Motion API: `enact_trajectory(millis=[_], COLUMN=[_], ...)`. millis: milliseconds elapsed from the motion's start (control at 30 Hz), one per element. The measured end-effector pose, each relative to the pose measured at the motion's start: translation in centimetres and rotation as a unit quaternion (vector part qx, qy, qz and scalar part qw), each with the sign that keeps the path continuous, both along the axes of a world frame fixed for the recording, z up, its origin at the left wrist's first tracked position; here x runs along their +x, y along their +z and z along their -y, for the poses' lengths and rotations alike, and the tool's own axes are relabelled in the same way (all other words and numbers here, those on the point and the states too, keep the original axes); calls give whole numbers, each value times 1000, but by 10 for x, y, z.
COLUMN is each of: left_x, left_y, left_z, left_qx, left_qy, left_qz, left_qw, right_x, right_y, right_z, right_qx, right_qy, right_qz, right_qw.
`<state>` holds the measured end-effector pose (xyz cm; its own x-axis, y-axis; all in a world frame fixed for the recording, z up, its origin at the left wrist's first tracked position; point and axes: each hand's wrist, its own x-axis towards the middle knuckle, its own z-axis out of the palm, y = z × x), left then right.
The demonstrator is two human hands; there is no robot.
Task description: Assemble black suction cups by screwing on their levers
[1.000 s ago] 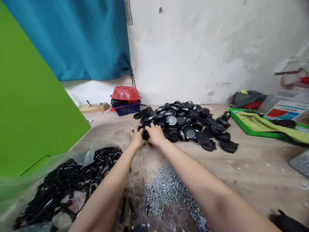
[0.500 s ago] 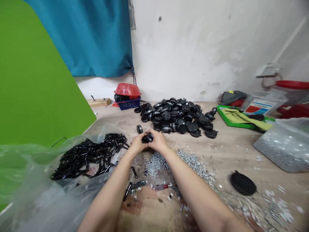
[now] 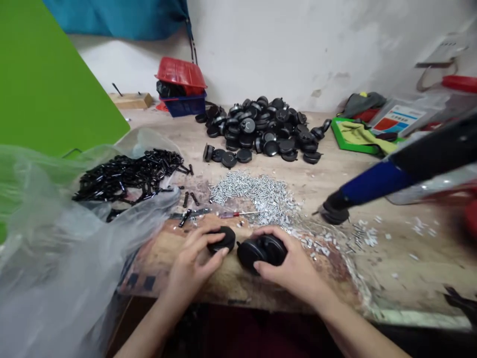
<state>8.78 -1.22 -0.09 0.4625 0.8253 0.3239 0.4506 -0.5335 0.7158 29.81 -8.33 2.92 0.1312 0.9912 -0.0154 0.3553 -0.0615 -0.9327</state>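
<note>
Near the table's front edge, my left hand point(image 3: 192, 261) has its fingers and thumb around a round black wheel-like piece point(image 3: 222, 239). Beside it, my right hand point(image 3: 296, 266) grips a pair of similar round black pieces point(image 3: 252, 254), pressed side by side. A small gap separates what the two hands hold. Just beyond them lies a screwdriver point(image 3: 229, 215) with a red and clear handle. Behind that spreads a heap of small silver screws point(image 3: 253, 191). More round black pieces point(image 3: 261, 124) are piled against the wall.
Shiny black elongated parts point(image 3: 126, 174) lie on clear plastic sheeting point(image 3: 55, 278) at left. A blue and black cylindrical tool point(image 3: 376, 184) slants in from the right. Red and blue baskets point(image 3: 181, 74) stand at the back; a green tray point(image 3: 337, 132) holds yellow cloth.
Both hands have come back from the pile's near edge to the table front, bringing round black pieces. The view has tilted down, and the blue and black tool has entered at right.
</note>
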Motion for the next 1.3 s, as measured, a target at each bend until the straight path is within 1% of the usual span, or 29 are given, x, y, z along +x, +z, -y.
enact_trajectory(millis=[67, 133, 167, 200, 267, 333, 367, 433, 467, 533, 567, 600, 633, 700, 733, 800, 833, 867, 900, 967, 1000, 1067, 1100, 1133, 1167, 1200, 1233, 1267, 1300], left_x=[2, 6, 7, 8, 9, 9, 8, 7, 7, 6, 6, 7, 8, 9, 10, 11, 10, 10, 9, 9, 9, 11, 12, 14, 15, 16, 16, 16, 15], left_y=[-15, -26, -31, -34, -38, -37, -35, -29, -25, -17, -15, -13, -12, -13, -14, -15, -15, -15, -14, -12, -11, -11, -11, -11, -11, -12, -12, -11, -11], left_z=[21, 31, 33, 34, 34, 33, 33, 33, 33, 31, 30, 29, 28, 27, 28, 32, 33, 34, 34, 31, 28, 21, 17, 15, 12, 11, 10, 10, 10], left_qx=[-1, 34, 57, 77, 96, 94, 89, 59, 28, -42, -58, -55, -33, 25, 39, 17, -16, -60, -107, -193, -222, -244, -242, -234, -224, -212, -199, -181, -156], left_qy=[8, 21, 27, 33, 43, 38, 34, 42, 57, 90, 97, 93, 80, 48, 36, 51, 75, 104, 133, 164, 162, 140, 127, 116, 109, 105, 106, 114, 124], left_qz=[17, 8, -5, -21, -59, -86, -88, -68, -51, -20, -8, -2, 0, -5, -11, -12, -5, 3, 10, 2, -11, -41, -54, -65, -76, -89, -100, -113, -130], left_qw=[1000, 999, 998, 996, 993, 991, 991, 995, 997, 995, 994, 994, 996, 999, 999, 998, 997, 993, 985, 967, 962, 959, 960, 963, 966, 968, 969, 970, 971], right_x=[0, -2, -3, -5, -6, -6, -5, -4, -4, -3, -3, -3, -3, -3, -3, -3, -3, -3, -3, -3, -4, -6, -8, -10, -12, -13, -14, -13, -11], right_y=[-17, -28, -31, -32, -33, -32, -33, -34, -35, -37, -37, -38, -39, -38, -37, -33, -31, -29, -28, -28, -29, -32, -34, -35, -36, -37, -37, -37, -37], right_z=[20, 32, 36, 38, 40, 39, 38, 36, 36, 34, 33, 32, 32, 32, 32, 36, 38, 40, 42, 46, 46, 46, 45, 44, 43, 42, 41, 41, 41], right_qx=[46, 103, 115, 109, 59, 7, -12, -36, -46, -63, -68, -71, -72, -57, -38, 42, 99, 158, 214, 291, 305, 305, 301, 294, 285, 274, 259, 243, 226], right_qy=[-32, -52, -60, -69, -83, -93, -98, -109, -112, -113, -109, -102, -98, -97, -99, -94, -80, -54, -24, 39, 64, 109, 130, 153, 174, 192, 205, 210, 204], right_qz=[42, 61, 54, 37, -26, -121, -178, -283, -323, -365, -371, -372, -366, -317, -267, -123, -39, 45, 126, 279, 348, 455, 487, 505, 511, 507, 495, 474, 441], right_qw=[998, 991, 990, 991, 994, 988, 979, 952, 939, 922, 920, 920, 923, 942, 958, 987, 991, 985, 968, 915, 884, 830, 810, 797, 792, 795, 804, 820, 844])
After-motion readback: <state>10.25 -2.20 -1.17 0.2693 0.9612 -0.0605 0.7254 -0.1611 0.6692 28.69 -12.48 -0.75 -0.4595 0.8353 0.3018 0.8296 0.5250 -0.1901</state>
